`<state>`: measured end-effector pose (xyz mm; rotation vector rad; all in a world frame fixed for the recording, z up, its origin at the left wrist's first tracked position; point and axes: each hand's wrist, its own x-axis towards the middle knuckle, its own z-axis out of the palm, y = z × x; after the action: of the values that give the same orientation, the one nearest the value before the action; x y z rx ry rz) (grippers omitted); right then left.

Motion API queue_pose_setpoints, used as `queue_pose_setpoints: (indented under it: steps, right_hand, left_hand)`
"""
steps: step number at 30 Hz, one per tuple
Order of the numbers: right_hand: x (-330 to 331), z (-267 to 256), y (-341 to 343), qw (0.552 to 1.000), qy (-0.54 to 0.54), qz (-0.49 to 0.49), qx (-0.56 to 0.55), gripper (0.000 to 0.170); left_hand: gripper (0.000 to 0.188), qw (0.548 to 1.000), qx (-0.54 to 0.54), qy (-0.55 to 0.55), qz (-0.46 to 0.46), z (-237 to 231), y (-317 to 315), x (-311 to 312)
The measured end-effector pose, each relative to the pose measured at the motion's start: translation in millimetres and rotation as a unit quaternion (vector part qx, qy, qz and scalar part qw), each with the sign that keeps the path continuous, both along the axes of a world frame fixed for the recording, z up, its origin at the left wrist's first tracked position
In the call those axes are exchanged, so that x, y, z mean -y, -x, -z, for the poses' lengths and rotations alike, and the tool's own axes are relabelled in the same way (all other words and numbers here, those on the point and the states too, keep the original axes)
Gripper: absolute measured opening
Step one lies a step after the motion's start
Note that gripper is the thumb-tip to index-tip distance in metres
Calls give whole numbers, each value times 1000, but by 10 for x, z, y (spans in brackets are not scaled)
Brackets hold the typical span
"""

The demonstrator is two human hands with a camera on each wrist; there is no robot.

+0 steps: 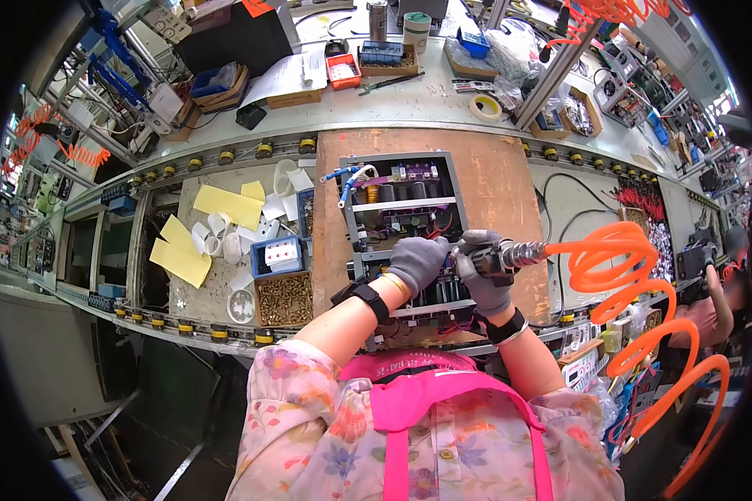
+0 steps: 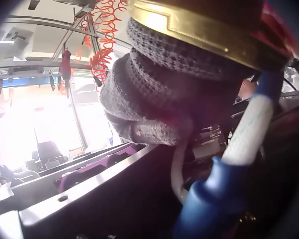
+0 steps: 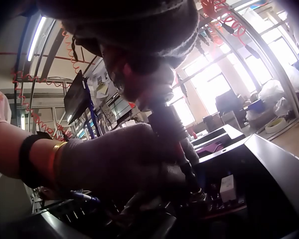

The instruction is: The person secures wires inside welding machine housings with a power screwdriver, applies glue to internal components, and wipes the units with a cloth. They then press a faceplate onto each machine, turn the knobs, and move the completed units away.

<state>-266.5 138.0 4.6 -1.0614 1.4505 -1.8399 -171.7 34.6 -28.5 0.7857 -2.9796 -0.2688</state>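
Observation:
My right hand (image 1: 486, 275), in a grey glove, grips an air screwdriver (image 1: 501, 257) joined to an orange coiled hose (image 1: 614, 259). In the right wrist view, its bit (image 3: 188, 177) points down into an open metal chassis (image 1: 401, 203) that has purple boards and dark cylinders inside. My left hand (image 1: 418, 265), also gloved, reaches into the chassis with curled fingers, and its fingertips pinch about the screwdriver's lower end in the right wrist view. Beneath the left hand, a cable with a blue sleeve (image 2: 214, 194) shows in the left wrist view. The screw spot is mostly hidden.
Under the chassis lies a wooden board (image 1: 497, 188) between roller rails. To the left stand a box of brass screws (image 1: 284, 301), a blue bin (image 1: 277, 257) and yellow paper sheets (image 1: 228, 206). A tape roll (image 1: 485, 107) lies on the back bench.

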Motion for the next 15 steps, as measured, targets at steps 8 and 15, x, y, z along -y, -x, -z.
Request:
queue_pose_setpoints:
  steps: [8,15]
  right_hand:
    - [2,-82,-34,1000,6,-14,-24,40]
    - [-26,-60,-53,999,26,-27,34,46]
  left_hand:
    - [13,990,70,-118,-10,-232,-170,181]
    - [10,996,66,-53,6,-141,-223,171]
